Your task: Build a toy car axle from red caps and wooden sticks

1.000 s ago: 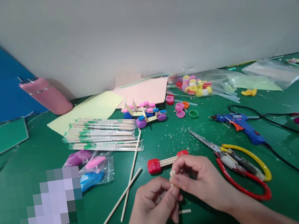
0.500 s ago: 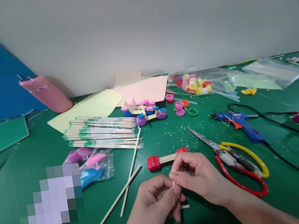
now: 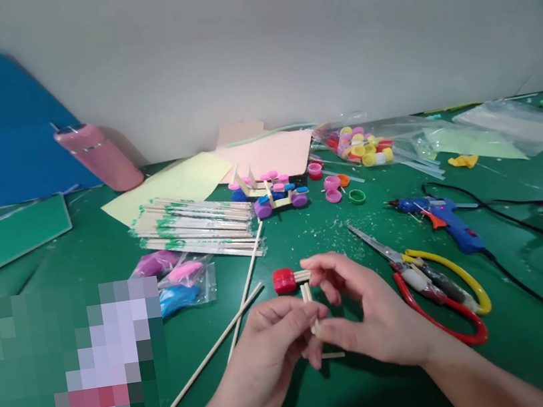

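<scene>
Short pieces of wooden stick (image 3: 306, 292) stand upright side by side, pinched between the thumb and fingers of my left hand (image 3: 284, 333). My right hand (image 3: 361, 302) is curved around them from the right, its thumb at their lower end and its forefinger raised above their tops, fingers apart. Just behind the hands lies a bundle of sticks with a red bottle cap (image 3: 284, 280) on its left end; its right end is hidden by my right hand. Another short stick (image 3: 333, 356) rests on the table below my fingers. Two long sticks (image 3: 215, 347) cross to the left.
Scissors (image 3: 415, 271) and a blue glue gun (image 3: 442, 216) with its cord lie at right. Behind are a small toy car (image 3: 278, 196), loose caps (image 3: 333, 188) and a bag of caps (image 3: 359, 147). Wrapped sticks (image 3: 199, 227), clay bags (image 3: 181, 280) and a pink bottle (image 3: 100, 157) are left.
My right hand has opened from its pinch and shifted its fingers around the short sticks, which now show upright in my left hand. The whole view has shifted slightly.
</scene>
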Available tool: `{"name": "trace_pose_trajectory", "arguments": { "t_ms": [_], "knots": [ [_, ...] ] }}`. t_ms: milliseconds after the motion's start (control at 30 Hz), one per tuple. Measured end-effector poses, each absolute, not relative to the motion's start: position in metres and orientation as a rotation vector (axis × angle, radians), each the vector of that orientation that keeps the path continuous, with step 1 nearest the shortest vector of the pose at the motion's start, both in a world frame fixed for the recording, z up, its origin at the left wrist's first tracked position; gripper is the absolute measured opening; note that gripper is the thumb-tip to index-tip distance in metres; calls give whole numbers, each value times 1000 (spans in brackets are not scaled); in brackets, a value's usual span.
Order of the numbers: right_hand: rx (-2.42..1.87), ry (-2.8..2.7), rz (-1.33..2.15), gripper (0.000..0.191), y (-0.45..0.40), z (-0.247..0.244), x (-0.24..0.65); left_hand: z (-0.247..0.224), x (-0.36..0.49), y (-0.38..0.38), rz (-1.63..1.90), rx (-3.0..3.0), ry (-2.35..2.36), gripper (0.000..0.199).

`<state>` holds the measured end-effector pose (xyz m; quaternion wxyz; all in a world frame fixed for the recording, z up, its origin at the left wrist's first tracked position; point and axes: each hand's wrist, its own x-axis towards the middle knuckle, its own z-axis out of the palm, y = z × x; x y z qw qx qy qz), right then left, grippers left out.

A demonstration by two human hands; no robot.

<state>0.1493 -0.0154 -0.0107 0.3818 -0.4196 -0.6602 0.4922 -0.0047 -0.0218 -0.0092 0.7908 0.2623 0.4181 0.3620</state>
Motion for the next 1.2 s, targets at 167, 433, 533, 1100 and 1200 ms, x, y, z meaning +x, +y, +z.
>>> {"name": "trace_pose_trajectory", "arguments": {
  "t_ms": [167,433,533,1100,1200],
  "knots": [
    [-1035,-1986,881,71,-19,-12,150,-7,-6,-23,780,498,948,17],
    [-1011,-1988,810,66,-19,-16,149,-9,-6,-23,775,544,911,17],
    [-1005,-1956,863,67,-19,-15,149,-9,-6,-24,788,553,901,17],
    [-1066,-1925,986,70,-18,-15,148,-10,-7,-25,767,641,963,19],
    [-1046,-1897,1031,74,-18,-13,150,-7,-6,-25,789,775,1018,19]
  ]
}}
